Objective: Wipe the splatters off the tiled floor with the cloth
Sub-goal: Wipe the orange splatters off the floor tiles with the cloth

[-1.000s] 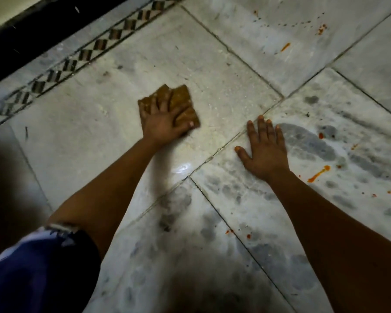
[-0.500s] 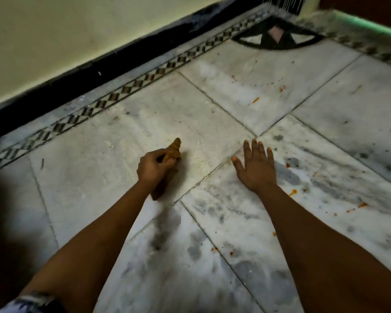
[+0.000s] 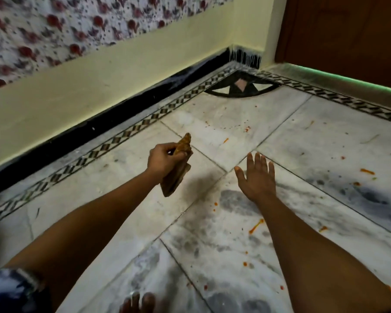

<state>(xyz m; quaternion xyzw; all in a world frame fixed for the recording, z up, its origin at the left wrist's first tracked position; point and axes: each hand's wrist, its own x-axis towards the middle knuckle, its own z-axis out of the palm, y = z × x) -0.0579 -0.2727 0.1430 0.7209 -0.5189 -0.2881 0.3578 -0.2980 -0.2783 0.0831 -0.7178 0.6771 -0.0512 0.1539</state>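
Grey-veined white marble tiled floor (image 3: pixel 212 123) underfoot, bordered by black checkered inlay strip (image 3: pixel 131 134) and cream wall (image 3: pixel 99 86). Left hand (image 3: pixel 164 160) lifted, grip curled around folded brown cloth (image 3: pixel 178 168), apparently clear of the tiles. Right hand (image 3: pixel 259 177) flat, fingers spread, bracing. Probably between strokes: next, cloth down onto orange splatters (image 3: pixel 256 225) at 4 o'clock. Open floor toward 1 o'clock; wall close at 10.

Left hand (image 3: pixel 165 160) grips the cloth (image 3: pixel 177 170) above the floor (image 3: pixel 212 123); right hand (image 3: pixel 257 179) lies flat beside it, orange splatters (image 3: pixel 256 226) nearby.
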